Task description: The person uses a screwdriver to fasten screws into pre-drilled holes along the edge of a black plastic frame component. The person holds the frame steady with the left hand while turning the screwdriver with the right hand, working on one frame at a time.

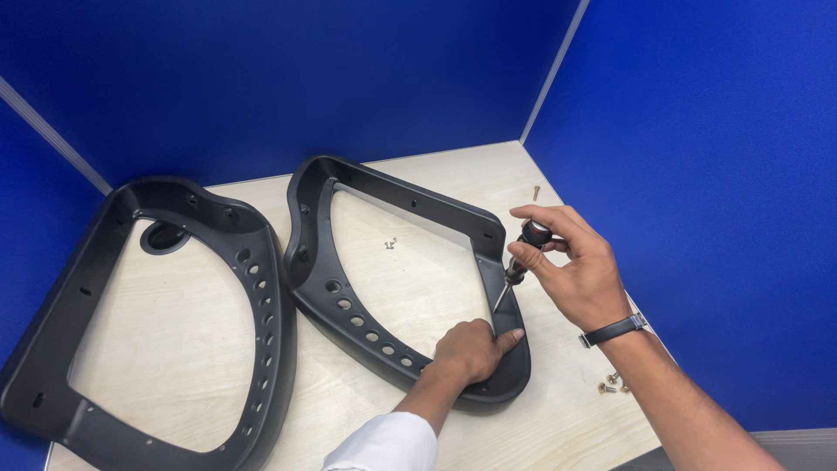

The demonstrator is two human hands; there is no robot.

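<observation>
- My right hand (580,266) grips a screwdriver (520,262) by its black handle, fingers curled round the top; the shaft slants down and left to the near right corner of the right frame (324,262).
- The tip meets the frame's inner edge just beside my left thumb. I cannot make out a screw or hole under it.
- My left hand (473,349) is closed over that same corner of the frame, pressing it to the table (558,419); the fingers fold out of view behind the knuckles.
- The right frame is a black plastic loop with a row of round holes along its near left side. It lies flat in the middle of the table.
- A second black frame (270,323) lies just left of it. Their edges sit close; whether they touch is not clear. Its lower edge is cut off by the picture border.
- Small screws (610,384) lie near my right wrist, one more screw (536,192) lies by the far corner, and a tiny part (391,244) lies inside the right frame; too small to identify.
- A round dark opening (163,235) shows inside the left frame, partly hidden by its rim.
- Blue partitions (697,174) enclose the table.
</observation>
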